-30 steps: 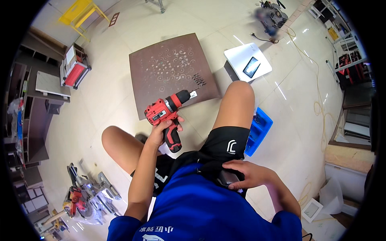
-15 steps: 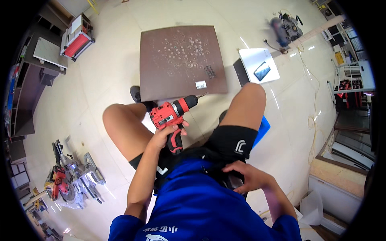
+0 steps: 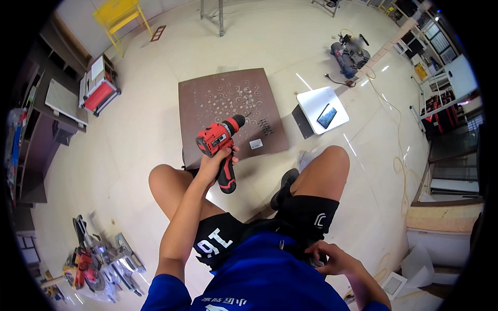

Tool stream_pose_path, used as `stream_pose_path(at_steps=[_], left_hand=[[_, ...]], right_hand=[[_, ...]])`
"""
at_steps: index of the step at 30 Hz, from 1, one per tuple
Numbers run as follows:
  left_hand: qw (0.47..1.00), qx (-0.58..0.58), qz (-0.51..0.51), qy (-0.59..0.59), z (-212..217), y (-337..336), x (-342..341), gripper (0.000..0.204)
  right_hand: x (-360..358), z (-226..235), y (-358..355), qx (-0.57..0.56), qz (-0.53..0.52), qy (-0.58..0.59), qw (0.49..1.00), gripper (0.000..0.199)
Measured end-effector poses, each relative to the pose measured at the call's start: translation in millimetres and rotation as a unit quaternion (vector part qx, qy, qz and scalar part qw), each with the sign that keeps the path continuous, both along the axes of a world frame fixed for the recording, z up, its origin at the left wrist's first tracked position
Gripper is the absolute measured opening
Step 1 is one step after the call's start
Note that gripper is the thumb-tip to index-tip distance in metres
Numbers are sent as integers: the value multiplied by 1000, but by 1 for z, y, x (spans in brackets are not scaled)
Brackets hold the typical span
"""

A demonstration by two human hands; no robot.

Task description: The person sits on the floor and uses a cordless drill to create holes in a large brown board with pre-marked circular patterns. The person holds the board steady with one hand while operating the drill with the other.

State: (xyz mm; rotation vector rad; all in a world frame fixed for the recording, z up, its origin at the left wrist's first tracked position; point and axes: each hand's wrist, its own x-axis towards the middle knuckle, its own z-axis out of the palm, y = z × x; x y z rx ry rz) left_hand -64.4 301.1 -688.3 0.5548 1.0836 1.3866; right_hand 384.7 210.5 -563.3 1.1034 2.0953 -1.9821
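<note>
Holding a red-and-black cordless drill (image 3: 215, 139) before a broad, four-cornered brown board (image 3: 194, 96)

And look at that left hand (image 3: 212, 165): wrapped right round the handle, fingers curled to the far side, a closed hold sitting just under the drill's body, probably to carry its weight in balance. The slim metal bit (image 3: 247, 114) points forward and rightward, away from the bare knees, a safe-looking angle. In view, the drill overlaps the board's near part; whether the bit touches it is hard to judge.

Down at the waist, the right hand (image 3: 334, 259) rests against the black shorts (image 3: 316, 210), fingers bent over something mostly hidden. Gripping it or merely touching? Can't tell.

Now the board, lying just beyond the feet on the pale tiled floor (image 3: 129, 140), presumably placed there so its ring-marked face is within reach. Small dark pieces (image 3: 265, 126) bunch toward its right edge, near a white rectangular label (image 3: 256, 144). Alongside, a black phone (image 3: 327, 116) lies on a white round-cornered stool (image 3: 311, 99), likely to keep it handy yet off the board!
</note>
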Motion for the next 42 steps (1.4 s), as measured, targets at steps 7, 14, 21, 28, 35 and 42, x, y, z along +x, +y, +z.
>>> stream_pose_path(at_steps=[7, 14, 21, 28, 35, 42], left_hand=[[1000, 11, -14, 14, -20, 11, 9, 33], [999, 0, -49, 18, -19, -8, 10, 35], [952, 97, -289, -19, 24, -63, 56, 48], [832, 234, -503, 10, 67, -56, 142, 23], [757, 198, -623, -10, 75, -39, 189, 26], [750, 113, -650, 44, 71, -42, 183, 31]], right_hand=[[-5, 15, 3, 48, 10, 5, 999, 38], [-14, 23, -5, 136, -120, 2, 983, 34], [26, 42, -24, -1, -101, -118, 988, 18], [24, 43, -22, -87, -61, -104, 989, 21], [33, 12, -51, 203, -110, 77, 970, 20], [19, -5, -62, 408, -200, 107, 884, 18]])
